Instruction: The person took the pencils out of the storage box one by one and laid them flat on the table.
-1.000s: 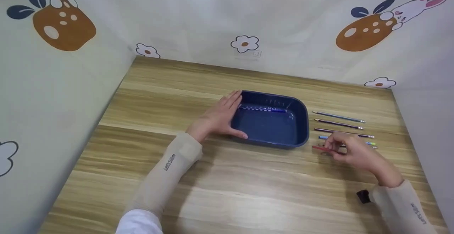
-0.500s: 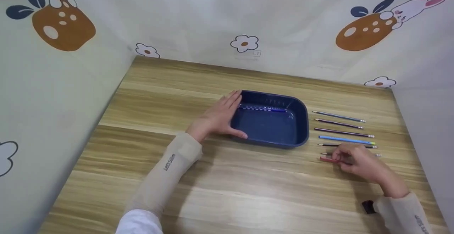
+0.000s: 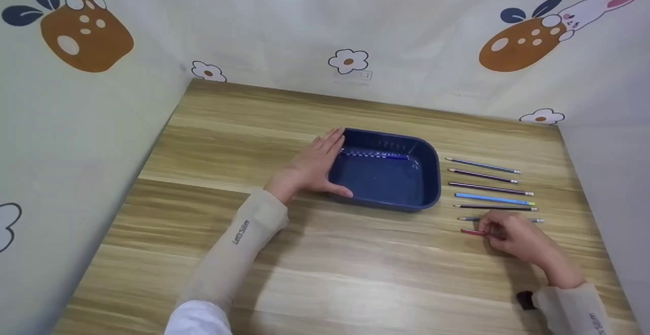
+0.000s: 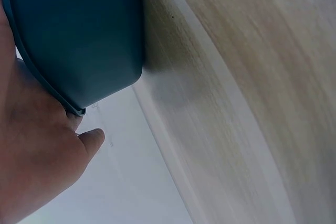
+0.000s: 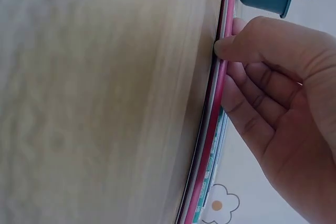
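In the head view my left hand [image 3: 310, 165] rests on the left end of a dark blue plastic bin [image 3: 435, 172], fingers straight along the rim and thumb over the near side. Seen from the left wrist, the hand [image 4: 39, 135] lies along the bin's rim. A blue patterned pen [image 3: 373, 155] lies inside by the far wall. To the right of the bin, my right hand [image 3: 520, 236] pinches a red pencil [image 5: 212, 114] between thumb and fingers, low at the table. The hand covers part of a grey-blue pencil [image 3: 467, 219] just behind the red one.
Beyond it several pencils lie in a row, among them a black pencil [image 3: 495, 207], a bright blue one [image 3: 492, 199] with a green end and a dark purple one [image 3: 490, 189]. Patterned cloth walls [image 3: 274, 35] border the wooden table [image 3: 386, 274].
My right hand has moved toward the front of the table with the red pencil, away from the bin and past the row, uncovering the bright blue and black pencils. The left hand stays put.
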Tool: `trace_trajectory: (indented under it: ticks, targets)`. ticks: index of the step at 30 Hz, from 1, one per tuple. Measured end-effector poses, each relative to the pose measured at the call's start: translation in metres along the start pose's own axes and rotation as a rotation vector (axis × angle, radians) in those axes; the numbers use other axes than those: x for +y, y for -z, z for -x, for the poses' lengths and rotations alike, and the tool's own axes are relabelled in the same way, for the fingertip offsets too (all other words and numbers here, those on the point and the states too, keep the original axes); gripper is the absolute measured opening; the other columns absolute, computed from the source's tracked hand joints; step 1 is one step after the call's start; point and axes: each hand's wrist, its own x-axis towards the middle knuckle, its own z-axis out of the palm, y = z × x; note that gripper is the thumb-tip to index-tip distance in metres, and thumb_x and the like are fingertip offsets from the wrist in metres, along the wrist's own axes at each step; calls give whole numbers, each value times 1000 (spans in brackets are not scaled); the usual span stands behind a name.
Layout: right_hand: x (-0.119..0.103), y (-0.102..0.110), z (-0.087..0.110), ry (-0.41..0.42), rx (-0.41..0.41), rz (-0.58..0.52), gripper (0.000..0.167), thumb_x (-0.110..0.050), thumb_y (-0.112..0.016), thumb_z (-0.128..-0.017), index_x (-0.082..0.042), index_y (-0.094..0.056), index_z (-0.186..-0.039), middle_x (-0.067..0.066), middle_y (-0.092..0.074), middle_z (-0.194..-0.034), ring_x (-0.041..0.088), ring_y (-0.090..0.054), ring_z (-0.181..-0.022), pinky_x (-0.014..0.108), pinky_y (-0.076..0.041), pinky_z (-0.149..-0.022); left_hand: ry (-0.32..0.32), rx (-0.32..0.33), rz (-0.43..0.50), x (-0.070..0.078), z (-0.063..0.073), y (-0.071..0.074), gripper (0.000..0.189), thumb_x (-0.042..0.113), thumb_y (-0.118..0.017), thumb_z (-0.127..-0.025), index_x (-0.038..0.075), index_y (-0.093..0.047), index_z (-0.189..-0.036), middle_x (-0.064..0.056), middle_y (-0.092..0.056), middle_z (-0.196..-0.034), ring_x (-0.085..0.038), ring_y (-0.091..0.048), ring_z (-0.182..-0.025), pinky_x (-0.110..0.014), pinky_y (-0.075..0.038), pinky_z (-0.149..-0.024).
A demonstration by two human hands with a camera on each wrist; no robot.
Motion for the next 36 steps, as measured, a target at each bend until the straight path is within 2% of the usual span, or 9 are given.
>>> trace_trajectory:
  ticks: [9,16,23,30,36]
  targets:
    - [2,3,-3,12,46,98,32,11,-75,-74,-19,-68,-83,-8,-64,-84,3,-52,-76,24,-51,-64,13,-5,1,-2,0,0,135,84,-65,-69,6,-3,-161,-8,8,-170,-22,6,-158,-42,-3,-129]
    - [7,5,-2,24,68,152,32,13,-74,-74,-17,-67,-82,-6,-66,-84,12,-58,-74,26,-52,-64,10,1,3,-1,-1,0,136,85,-65,-68,6,-3,-161,-6,9,-170,-22,7,-158,-42,-3,-129]
    - [6,6,0,10,67,171,31,12,-71,-72,-17,-67,-83,-6,-66,-85,9,-58,-77,28,-54,-66,9,-1,-16,-1,-1,-1,136,85,-64,-69,6,-2,-161,-7,8,-170,-22,7,-158,-42,-3,-129]
    - [6,8,2,50,138,152,36,13,-74,-68,-19,-66,-83,-11,-66,-85,4,-59,-81,30,-55,-69,1,-4,-11,-1,-2,-1,134,82,-66,-70,4,-3,-160,-9,7,-170,-23,6,-158,-44,-4,-129]
    - [2,13,0,29,132,118,35,11,-75,-70,-18,-66,-86,-9,-66,-87,1,-58,-81,27,-54,-68,2,-4,-23,-1,-2,-1,135,82,-65,-70,4,-3,-160,-10,7,-170,-24,6,-158,-44,-4,-129]
